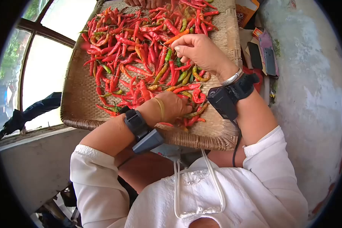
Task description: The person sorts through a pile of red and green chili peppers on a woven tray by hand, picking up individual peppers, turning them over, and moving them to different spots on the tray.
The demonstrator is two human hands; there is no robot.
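Many chili peppers, mostly red with some green, yellow and orange ones, lie in a large woven basket tray. My left hand is down among the peppers near the tray's front edge. Its fingers are curled and partly hidden, so what they grip does not show. Above the right part of the pile is my right hand, thumb and forefinger pinched together. An orange chili pepper lies right by those fingertips; whether the pinch holds anything is not clear.
Another person's hands are at the tray's far edge. Two phones lie on items to the right, beside a worn wall. A window and a dark folded umbrella-like thing are on the left.
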